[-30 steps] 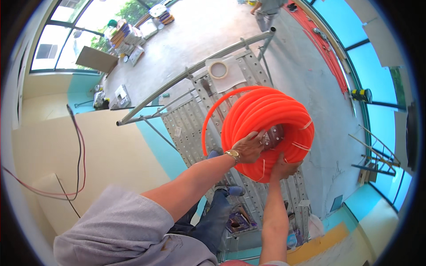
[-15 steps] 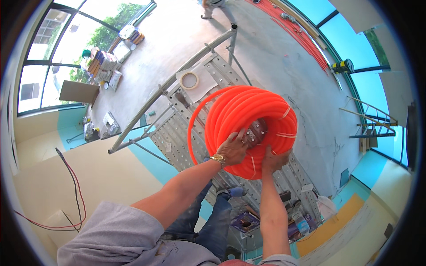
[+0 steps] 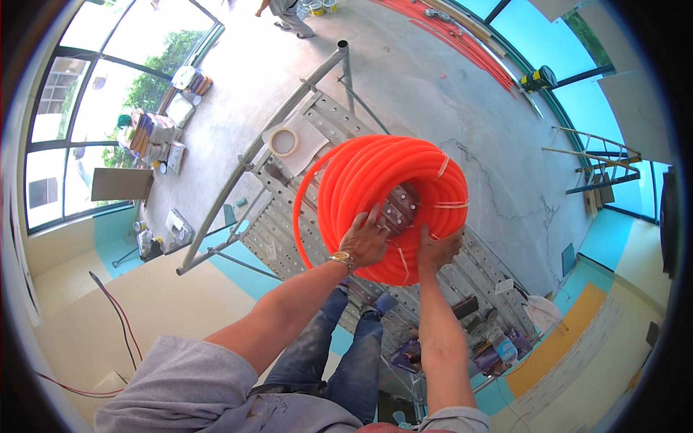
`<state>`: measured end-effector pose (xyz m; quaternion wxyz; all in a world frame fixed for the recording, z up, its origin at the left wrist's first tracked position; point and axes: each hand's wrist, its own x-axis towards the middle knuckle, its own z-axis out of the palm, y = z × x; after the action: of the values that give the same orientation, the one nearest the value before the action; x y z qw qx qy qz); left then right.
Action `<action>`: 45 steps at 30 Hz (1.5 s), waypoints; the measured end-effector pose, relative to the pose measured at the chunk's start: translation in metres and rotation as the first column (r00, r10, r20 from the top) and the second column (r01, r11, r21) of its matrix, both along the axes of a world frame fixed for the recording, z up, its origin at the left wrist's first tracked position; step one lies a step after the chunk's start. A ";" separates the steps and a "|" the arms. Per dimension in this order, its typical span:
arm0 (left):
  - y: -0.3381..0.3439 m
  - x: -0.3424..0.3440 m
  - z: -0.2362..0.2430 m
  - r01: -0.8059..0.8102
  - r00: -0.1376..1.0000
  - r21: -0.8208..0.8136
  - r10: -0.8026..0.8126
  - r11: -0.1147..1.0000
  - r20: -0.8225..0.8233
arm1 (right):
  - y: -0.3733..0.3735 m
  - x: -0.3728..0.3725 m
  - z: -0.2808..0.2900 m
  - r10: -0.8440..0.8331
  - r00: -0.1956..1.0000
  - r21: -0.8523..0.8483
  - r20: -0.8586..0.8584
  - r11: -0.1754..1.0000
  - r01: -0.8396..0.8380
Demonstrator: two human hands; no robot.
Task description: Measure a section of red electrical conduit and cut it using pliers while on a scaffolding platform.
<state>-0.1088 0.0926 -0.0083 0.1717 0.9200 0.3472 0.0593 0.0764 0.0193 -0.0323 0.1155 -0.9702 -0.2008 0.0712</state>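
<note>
A thick coil of bright orange-red tubing point(image 3: 375, 177), bound with pale ties, is tilted over a perforated metal scaffold platform point(image 3: 268, 225). My left hand point(image 3: 366, 239) grips the coil's near left side, its fingers reaching over the inner edge. Across from it my right hand point(image 3: 439, 250) is closed on the near right part, thumb toward the hole. One loose length of tubing loops out on the left. Through the centre of the coil the metal deck shows. I cannot tell whether the coil's underside touches the platform.
A roll of tape point(image 3: 284, 142) and a brush point(image 3: 276, 175) lie by the scaffold's tubular rail point(image 3: 242, 159). Near my feet are a water bottle point(image 3: 503, 348) and boxes. Below, red pipes point(image 3: 469, 43), stacked bags point(image 3: 153, 137), a ladder point(image 3: 592, 155) and a walking person point(image 3: 291, 13) are visible.
The view has shifted, so the coil and my hands sit slightly farther left in it. My grip looks the same. The distant person has walked on.
</note>
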 end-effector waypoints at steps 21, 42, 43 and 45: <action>0.002 -0.003 0.013 0.050 0.992 -0.044 -0.055 0.998 -0.111 | 0.004 -0.003 0.009 0.041 0.997 0.012 -0.068 0.999 -0.040; -0.007 0.003 -0.010 -0.006 0.999 -0.068 0.003 0.998 -0.040 | -0.012 0.018 -0.018 0.230 0.972 0.147 0.052 0.961 -0.235; -0.005 0.007 -0.007 0.012 0.999 -0.090 -0.017 0.996 -0.049 | -0.013 0.018 -0.018 0.177 0.983 0.092 0.042 0.979 -0.180; -0.004 0.000 0.002 0.011 0.996 -0.076 -0.018 0.997 -0.082 | -0.004 0.003 -0.007 0.086 0.996 0.028 -0.015 0.996 -0.085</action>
<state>-0.1086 0.0889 -0.0061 0.1922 0.9171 0.3493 0.0067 0.0797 0.0153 -0.0389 0.1272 -0.9584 -0.2421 0.0813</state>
